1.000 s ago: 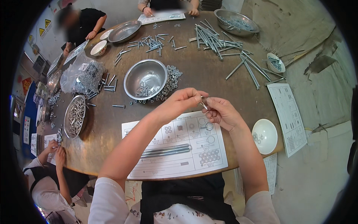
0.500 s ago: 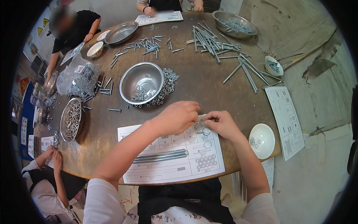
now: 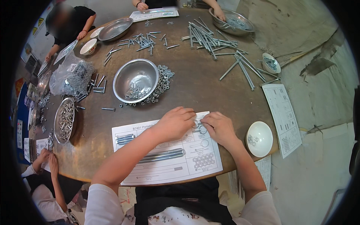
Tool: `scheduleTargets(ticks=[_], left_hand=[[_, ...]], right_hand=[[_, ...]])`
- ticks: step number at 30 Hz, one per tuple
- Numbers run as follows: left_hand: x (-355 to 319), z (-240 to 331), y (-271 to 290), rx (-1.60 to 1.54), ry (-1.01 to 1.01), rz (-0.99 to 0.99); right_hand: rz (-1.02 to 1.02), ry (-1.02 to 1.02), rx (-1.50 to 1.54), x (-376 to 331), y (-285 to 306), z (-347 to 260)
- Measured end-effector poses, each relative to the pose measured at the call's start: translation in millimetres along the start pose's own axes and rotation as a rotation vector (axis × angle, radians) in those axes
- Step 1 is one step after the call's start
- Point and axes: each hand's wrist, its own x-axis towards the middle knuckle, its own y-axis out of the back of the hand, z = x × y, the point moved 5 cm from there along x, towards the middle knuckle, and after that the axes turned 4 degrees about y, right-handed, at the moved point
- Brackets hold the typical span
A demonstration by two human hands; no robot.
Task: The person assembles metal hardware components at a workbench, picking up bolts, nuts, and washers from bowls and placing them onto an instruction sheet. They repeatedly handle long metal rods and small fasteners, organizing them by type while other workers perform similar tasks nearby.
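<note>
My left hand (image 3: 179,123) lies low over the printed sheet (image 3: 129,179), its fingers curled and bunched near the top right corner. Right beside it, my right hand (image 3: 218,128) has thumb and fingers pinched together. What either hand grips is hidden. Small ring-shaped metal pieces (image 3: 203,129) show on the sheet between and below the fingertips. Under my left forearm, long metal rods (image 3: 165,155) rest side by side on the sheet. A row of shorter bolts (image 3: 125,139) sits at its left part, near my left wrist.
Beyond the sheet stands a steel bowl (image 3: 117,83) amid loose nuts (image 3: 164,79). Long bolts (image 3: 210,41) are heaped at the far right. A white bowl (image 3: 260,146) with small rings sits right. Left are a screw-filled bowl (image 3: 57,131) and plastic bag (image 3: 67,77). Other people work around the table.
My left hand has come down onto the sheet, and the two hands work closer to its top edge. Across the table, a person's hand has reached into the far right bowl. The view has shifted slightly.
</note>
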Motion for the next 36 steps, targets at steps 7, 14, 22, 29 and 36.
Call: scheduleTargets(ticks=[7,14,22,29,36], left_hand=[[-73.4,-7.1,66.8,-0.297,0.31,0.164],[-194.8,-48.3,83.9,-0.42,0.705,0.556],[-318.7,-61.5,58.2,-0.641,1.064,0.797],[-301.4,-51.1,63.1,-0.35,1.016,0.808],[-310.6,-53.5,55.6,-0.444,1.038,0.843]], right_hand=[[0.106,-0.569,-0.362,-81.6,127.5,42.6],[-0.106,-0.848,-0.173,-118.3,103.4,69.2],[0.176,-0.556,-0.38,-111.8,118.1,62.9],[-0.015,-0.39,0.199,-6.6,27.7,-31.6],[-0.296,-0.312,0.037,29.5,-46.7,-42.5]])
